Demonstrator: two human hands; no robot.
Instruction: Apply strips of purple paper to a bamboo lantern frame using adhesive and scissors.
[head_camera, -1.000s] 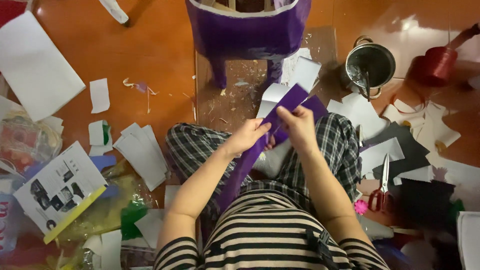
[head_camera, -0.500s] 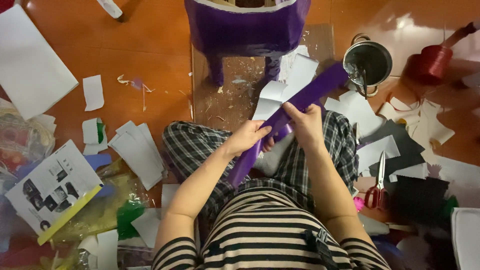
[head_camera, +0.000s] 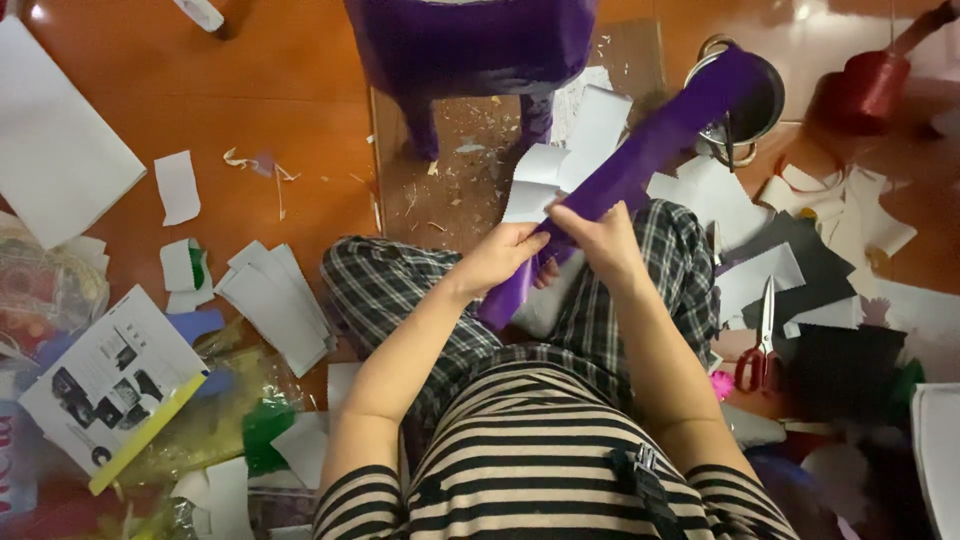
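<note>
A long purple strip runs diagonally from my lap up towards the right, with white backing paper peeling off beside it. My left hand grips the strip near its lower part. My right hand holds the strip just above, fingers curled on it. Both hands are over my plaid-trousered knees. A purple-covered object with legs stands on a brown board in front of me.
A metal pot and a red spool sit at the upper right. Red-handled scissors lie to my right among white and black paper scraps. White sheets, cut pieces and a printed leaflet litter the orange floor on the left.
The purple strip has swung up and to the right, its far end now over the pot. Both hands have stayed on it, and more white backing shows.
</note>
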